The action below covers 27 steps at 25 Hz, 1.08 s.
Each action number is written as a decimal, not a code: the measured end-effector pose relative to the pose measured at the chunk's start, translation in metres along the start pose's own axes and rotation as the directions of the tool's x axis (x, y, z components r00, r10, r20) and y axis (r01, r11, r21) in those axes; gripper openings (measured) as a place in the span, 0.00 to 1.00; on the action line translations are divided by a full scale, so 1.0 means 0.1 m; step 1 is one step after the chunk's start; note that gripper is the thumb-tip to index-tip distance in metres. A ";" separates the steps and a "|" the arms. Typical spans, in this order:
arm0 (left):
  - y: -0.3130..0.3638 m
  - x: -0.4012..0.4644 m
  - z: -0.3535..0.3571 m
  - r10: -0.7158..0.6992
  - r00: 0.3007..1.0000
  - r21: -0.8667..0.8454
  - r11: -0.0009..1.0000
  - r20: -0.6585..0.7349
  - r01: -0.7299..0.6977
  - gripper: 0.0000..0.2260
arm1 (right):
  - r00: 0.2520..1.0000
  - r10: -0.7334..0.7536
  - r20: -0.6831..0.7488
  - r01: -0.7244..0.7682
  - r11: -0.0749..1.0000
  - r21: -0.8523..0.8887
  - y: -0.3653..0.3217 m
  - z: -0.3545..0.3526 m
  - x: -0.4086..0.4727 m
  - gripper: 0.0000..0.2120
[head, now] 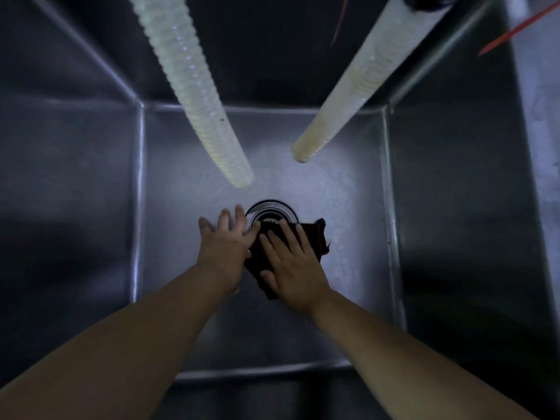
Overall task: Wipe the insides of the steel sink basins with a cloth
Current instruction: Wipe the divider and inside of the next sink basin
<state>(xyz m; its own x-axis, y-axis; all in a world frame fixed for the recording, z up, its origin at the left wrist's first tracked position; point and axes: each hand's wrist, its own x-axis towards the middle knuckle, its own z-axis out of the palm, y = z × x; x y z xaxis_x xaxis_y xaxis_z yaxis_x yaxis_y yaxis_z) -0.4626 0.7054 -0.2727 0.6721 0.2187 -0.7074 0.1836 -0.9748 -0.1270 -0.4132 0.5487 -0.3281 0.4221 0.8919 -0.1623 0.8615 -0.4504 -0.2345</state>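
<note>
I look straight down into a deep steel sink basin (188,225). A dark cloth (315,237) lies on its floor, partly over the round drain (271,212). My right hand (291,262) presses flat on the cloth with its fingers straight and spread. My left hand (225,241) lies flat on the basin floor just left of the drain, fingers spread, its edge touching the cloth. Both forearms reach down from the near rim.
Two pale ribbed hoses hang into the basin, the left hose (194,89) ending above the drain and the right hose (351,95) ending further right. Steel walls (454,207) close in on every side. A red strip (521,25) shows at the top right.
</note>
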 end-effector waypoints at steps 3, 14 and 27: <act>0.00 -0.05 -0.01 0.001 1.000 -0.019 1.000 -0.014 -0.001 0.59 | 0.996 -0.073 0.049 0.075 0.996 -0.054 0.10 0.00 -0.46 0.33; -0.14 -0.10 0.12 0.045 0.997 -0.248 0.967 -0.060 -0.059 0.59 | 0.925 0.380 -0.001 -0.376 0.913 -0.161 0.90 -0.38 0.38 0.33; -0.16 -0.02 0.33 -0.044 0.981 -0.461 0.886 -0.190 -0.050 0.44 | 0.992 -0.025 0.126 0.049 0.980 -0.191 -0.63 -0.40 2.59 0.31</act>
<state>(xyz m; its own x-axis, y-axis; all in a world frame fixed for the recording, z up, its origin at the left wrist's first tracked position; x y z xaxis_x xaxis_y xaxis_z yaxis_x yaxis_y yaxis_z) -0.4905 0.7188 -0.2928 0.7876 0.2661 -0.5557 0.4602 -0.8537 0.2436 -0.3467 0.8095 -0.3167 0.3616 0.8906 -0.2757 0.9191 -0.3902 -0.0551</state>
